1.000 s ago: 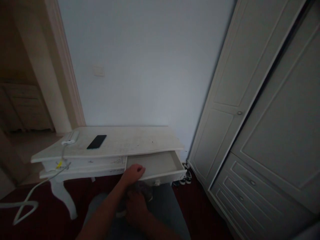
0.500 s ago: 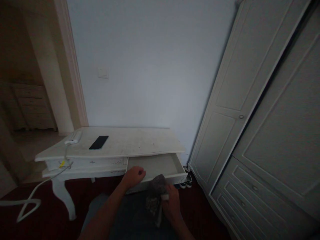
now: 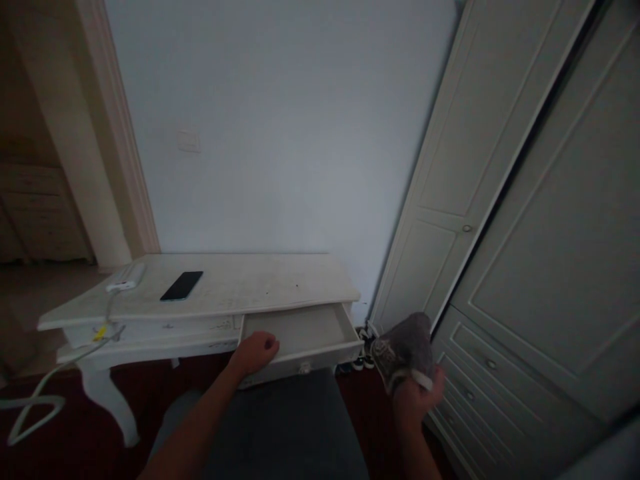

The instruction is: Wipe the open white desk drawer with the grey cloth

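Right hand [image 3: 414, 400]: low and off to the right, fingers clenched round a grey cloth [image 3: 404, 350], which is lifted clear in the air in front of the wardrobe [image 3: 525, 220].
Grey cloth: looks soft, light and limp; it bunches and droops over the fist. It should take a pinch or a fistful anywhere, though loose folds may dangle and snag.
Left hand [image 3: 255, 352]: knuckles curled over the front edge of the open drawer [image 3: 300, 333], gripping that edge.
Lap: dark grey fabric just beneath both arms, close up against the drawer front.
Drawer: pulled out from the white table [image 3: 250, 290]; what shows of its inside is bare.
Shoes [image 3: 367, 347]: on the floor between drawer corner and wardrobe, just beside the cloth.
Table top: a black phone [image 3: 181, 285] lying flat, a white power strip [image 3: 125, 277] at the far left, its cable [image 3: 35, 400] trailing to the floor.
Beyond: plain wall with a switch [image 3: 189, 141], a doorway at left.
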`<state>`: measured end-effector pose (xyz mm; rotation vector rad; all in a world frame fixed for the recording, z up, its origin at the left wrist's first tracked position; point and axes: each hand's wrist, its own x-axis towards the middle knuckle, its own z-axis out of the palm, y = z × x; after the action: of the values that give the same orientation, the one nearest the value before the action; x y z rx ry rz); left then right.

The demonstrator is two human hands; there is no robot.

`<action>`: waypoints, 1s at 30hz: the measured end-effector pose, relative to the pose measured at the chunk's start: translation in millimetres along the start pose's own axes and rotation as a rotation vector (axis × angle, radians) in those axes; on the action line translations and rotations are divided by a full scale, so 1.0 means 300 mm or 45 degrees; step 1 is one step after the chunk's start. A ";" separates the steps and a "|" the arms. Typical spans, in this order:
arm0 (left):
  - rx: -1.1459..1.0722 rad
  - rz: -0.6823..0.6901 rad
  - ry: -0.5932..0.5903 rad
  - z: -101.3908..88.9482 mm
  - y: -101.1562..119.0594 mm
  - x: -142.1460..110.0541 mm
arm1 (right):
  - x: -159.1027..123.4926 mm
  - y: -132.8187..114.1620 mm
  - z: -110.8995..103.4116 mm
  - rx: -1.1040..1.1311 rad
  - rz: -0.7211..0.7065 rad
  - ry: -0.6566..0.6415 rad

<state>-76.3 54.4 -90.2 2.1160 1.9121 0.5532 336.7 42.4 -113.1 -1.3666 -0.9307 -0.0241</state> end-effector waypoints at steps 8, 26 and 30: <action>0.014 0.013 -0.003 -0.001 -0.001 -0.002 | -0.212 0.041 0.227 -0.295 -0.247 -0.818; 0.036 0.022 0.013 -0.004 0.007 -0.010 | -0.168 0.109 0.179 0.041 -0.189 -0.690; 0.043 0.022 0.015 -0.002 0.006 -0.011 | -0.108 0.156 0.205 0.226 0.090 -0.763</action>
<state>-75.2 50.9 -89.4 2.1566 1.9243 0.5414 306.0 90.1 -174.9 -1.2567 -1.3424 0.5354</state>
